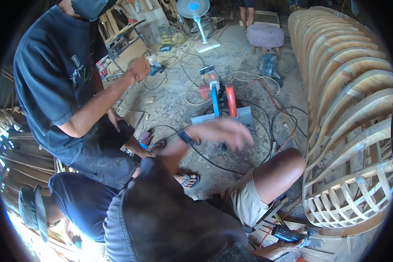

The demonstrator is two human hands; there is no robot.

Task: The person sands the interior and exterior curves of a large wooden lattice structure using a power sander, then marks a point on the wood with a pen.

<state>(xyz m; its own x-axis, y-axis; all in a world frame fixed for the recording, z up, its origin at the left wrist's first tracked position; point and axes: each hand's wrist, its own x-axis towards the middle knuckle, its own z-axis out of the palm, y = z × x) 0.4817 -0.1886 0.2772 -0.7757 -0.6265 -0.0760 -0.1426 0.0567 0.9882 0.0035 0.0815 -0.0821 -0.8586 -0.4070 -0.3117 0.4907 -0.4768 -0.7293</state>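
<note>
My left arm reaches across the middle with a dark band on the wrist. Its hand (233, 134), blurred by motion, is raised with the fingers loosely apart and nothing visible in them. Just past it on the floor stands a grey metal plate (245, 115) with a blue bar (215, 102) and a red bar (230, 100) rising by it. At the lower right my right hand (281, 249) is closed around a blue-and-black handheld power tool (287, 234). The tool is beside my bent knee, near a wooden rib frame (336, 198); its working end is hard to make out.
A person in a dark shirt (48, 74) stands close on the left, one fist raised. Cords (273, 126) cross the floor. A standing fan (199, 30), a padded stool (265, 37) and another person's legs (247, 17) are farther back. The large curved rib frame fills the right side.
</note>
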